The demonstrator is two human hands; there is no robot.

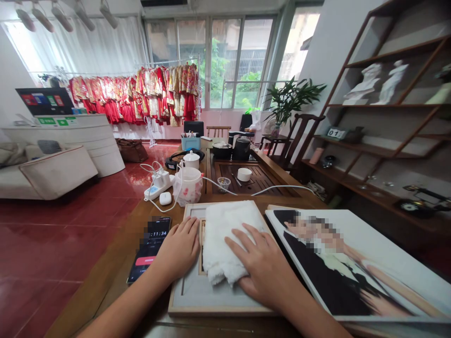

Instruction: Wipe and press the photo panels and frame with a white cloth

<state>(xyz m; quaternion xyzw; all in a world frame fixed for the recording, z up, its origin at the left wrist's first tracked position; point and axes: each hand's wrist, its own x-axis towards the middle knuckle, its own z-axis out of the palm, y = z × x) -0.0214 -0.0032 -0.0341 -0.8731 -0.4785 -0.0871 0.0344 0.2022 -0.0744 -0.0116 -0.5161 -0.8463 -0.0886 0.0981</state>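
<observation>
A light-framed picture frame [190, 295] lies on the wooden table in front of me, with a white cloth [223, 239] spread over its middle. Flat on the cloth, my right hand [259, 260] rests with its fingers spread, the thumb near the cloth's lower edge. My left hand [181, 246] lies on the frame's left side, fingers stretched out and holding nothing. Part of an inner border shows left of the cloth; what the cloth covers is hidden. Close to my left hand is a phone [150, 249] with a timer on its screen.
At right lies a large printed portrait panel [380, 244]. Beyond the frame stand a plastic-bag-lined bin [188, 185], a power strip [158, 185], a small clear cup [223, 183] and a tea tray [268, 178] holding a white bowl [244, 174]. A white cable [282, 188] crosses the table.
</observation>
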